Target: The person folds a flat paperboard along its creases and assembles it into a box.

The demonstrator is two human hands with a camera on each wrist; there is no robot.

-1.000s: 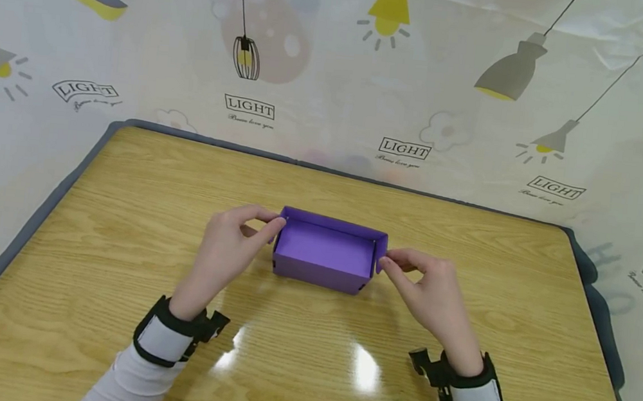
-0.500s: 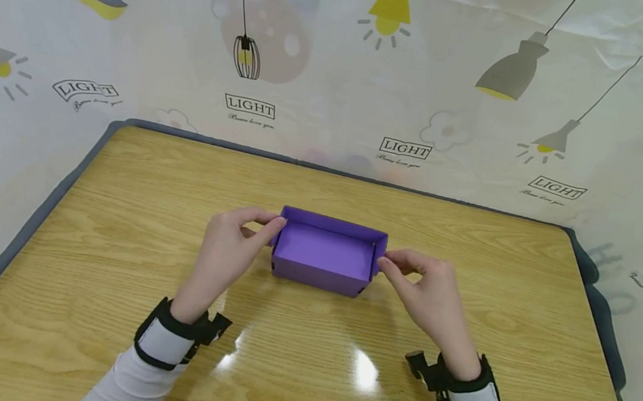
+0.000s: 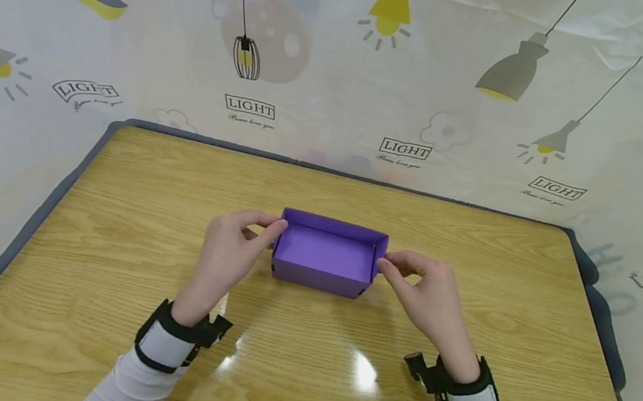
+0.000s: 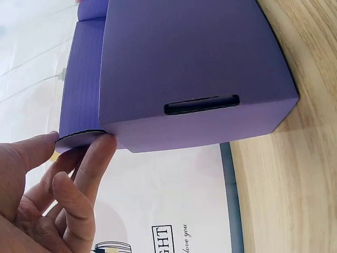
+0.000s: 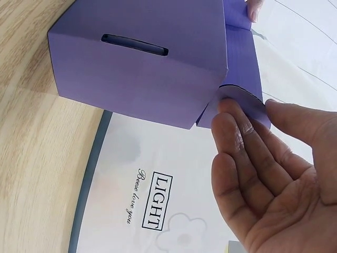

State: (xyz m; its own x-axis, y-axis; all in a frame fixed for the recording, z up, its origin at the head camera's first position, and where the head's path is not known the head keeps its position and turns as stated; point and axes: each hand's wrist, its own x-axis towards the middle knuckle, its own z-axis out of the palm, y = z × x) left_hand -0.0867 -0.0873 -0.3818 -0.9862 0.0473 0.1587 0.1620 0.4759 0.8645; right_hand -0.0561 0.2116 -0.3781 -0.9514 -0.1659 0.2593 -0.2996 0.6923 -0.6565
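A purple cardboard box point(image 3: 325, 252) with an uncovered top stands on the wooden table, its inside bare. At its left end my left hand point(image 3: 230, 246) pinches a small curved flap point(image 4: 81, 139) between thumb and fingers. My right hand point(image 3: 423, 288) does the same at the opposite end, with the thumb at the edge of the matching flap point(image 5: 242, 97) and the fingertips beneath it. A dark slot point(image 4: 202, 104) runs along the fold near the box's left end, and a similar slot point(image 5: 135, 45) shows at the right end.
The wooden table point(image 3: 123, 207) has a dark grey padded edge point(image 3: 296, 161). Behind it hangs a pale backdrop point(image 3: 320, 97) printed with lamps and lettering. Each wrist wears a black strap point(image 3: 169, 334) with a buckle.
The flaps at both ends have come in closer to the box's end walls. My left hand has shifted slightly right; both hands keep their pinch.
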